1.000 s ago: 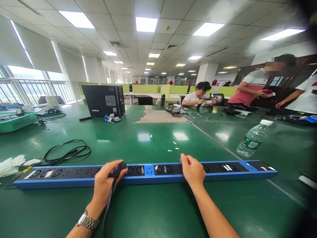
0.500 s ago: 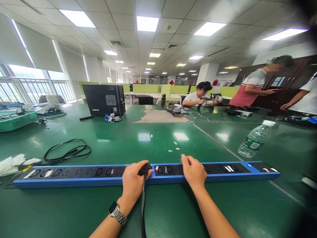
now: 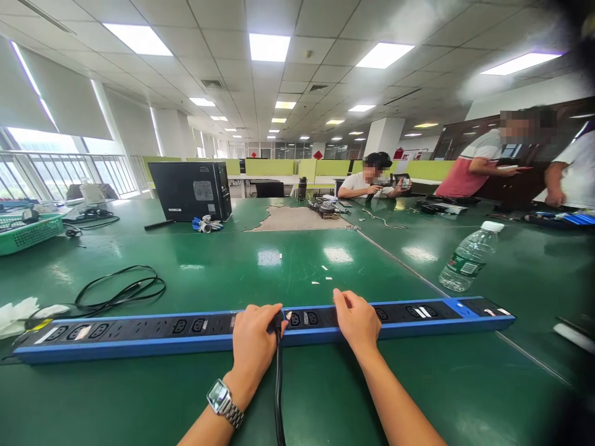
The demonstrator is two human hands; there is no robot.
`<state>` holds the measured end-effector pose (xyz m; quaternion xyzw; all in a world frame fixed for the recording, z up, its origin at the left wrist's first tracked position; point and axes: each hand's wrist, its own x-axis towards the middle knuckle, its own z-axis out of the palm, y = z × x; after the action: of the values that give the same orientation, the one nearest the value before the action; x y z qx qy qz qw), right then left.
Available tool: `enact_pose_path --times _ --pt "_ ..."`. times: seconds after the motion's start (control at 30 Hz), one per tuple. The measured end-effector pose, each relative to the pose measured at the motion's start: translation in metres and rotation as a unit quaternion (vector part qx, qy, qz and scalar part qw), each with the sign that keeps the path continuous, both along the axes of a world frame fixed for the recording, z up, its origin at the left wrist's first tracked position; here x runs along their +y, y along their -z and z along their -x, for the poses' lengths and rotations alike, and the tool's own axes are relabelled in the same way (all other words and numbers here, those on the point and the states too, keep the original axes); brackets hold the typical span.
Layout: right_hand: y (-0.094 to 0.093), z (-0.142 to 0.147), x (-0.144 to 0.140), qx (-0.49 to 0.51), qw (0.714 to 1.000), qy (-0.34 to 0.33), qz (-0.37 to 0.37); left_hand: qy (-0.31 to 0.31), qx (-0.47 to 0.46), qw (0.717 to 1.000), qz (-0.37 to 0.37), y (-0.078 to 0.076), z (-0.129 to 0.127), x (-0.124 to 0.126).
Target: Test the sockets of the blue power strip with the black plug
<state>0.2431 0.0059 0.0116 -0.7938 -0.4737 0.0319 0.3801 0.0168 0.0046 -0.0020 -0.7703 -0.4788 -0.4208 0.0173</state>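
A long blue-and-black power strip (image 3: pixel 125 348) with several sockets lies across the green table in front of me. My left hand (image 3: pixel 255 337), with a watch (image 3: pixel 223 399) on its wrist, is closed around a black plug (image 3: pixel 278 318) at the strip's middle. From this plug a thick black cable (image 3: pixel 279 390) runs down toward me. Whether the plug is seated in a socket is hidden by my fingers. My right hand (image 3: pixel 357 321) is over the strip, right of the plug, its fingers curled together. What they grip, if anything, is hidden.
A tilted water bottle (image 3: pixel 470 259) is at the right. Behind the strip lie a coiled thin cable (image 3: pixel 121 291) and paper scraps (image 3: pixel 325 277). Farther back are a black computer case (image 3: pixel 188 192), gloves (image 3: pixel 207 224), a green basket (image 3: pixel 35 234) and several people (image 3: pixel 365 183).
The view has shifted slightly to the right. My left hand stays on the plug, turned a little, and the cable hangs straighter. My right hand keeps its pose over the strip.
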Motion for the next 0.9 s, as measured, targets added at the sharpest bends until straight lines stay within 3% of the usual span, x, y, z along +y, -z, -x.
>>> enact_pose_path --times 0.17,0.4,0.47,0.53,0.7,0.9 --pt "0.001 0.0 0.0 -0.001 1.0 0.002 0.002 0.027 0.027 0.999 0.005 0.002 0.001 -0.005" --pt "0.003 0.0 0.001 -0.012 1.0 -0.008 -0.02 0.001 0.036 0.999 0.01 0.009 0.004 -0.007" --pt "0.004 0.008 -0.001 -0.029 0.997 -0.047 -0.052 -0.009 0.043 0.999 0.007 0.008 0.002 -0.007" --pt "0.004 0.021 -0.004 -0.048 0.986 -0.128 -0.095 -0.026 0.059 0.998 0.007 0.005 0.001 -0.009" --pt "0.003 0.063 -0.013 -0.07 0.93 -0.328 -0.149 -0.071 0.123 0.99 0.024 0.0 0.001 -0.015" --pt "0.002 0.081 -0.017 -0.061 0.919 -0.354 -0.163 -0.097 0.18 0.977 0.064 -0.002 0.0 -0.021"
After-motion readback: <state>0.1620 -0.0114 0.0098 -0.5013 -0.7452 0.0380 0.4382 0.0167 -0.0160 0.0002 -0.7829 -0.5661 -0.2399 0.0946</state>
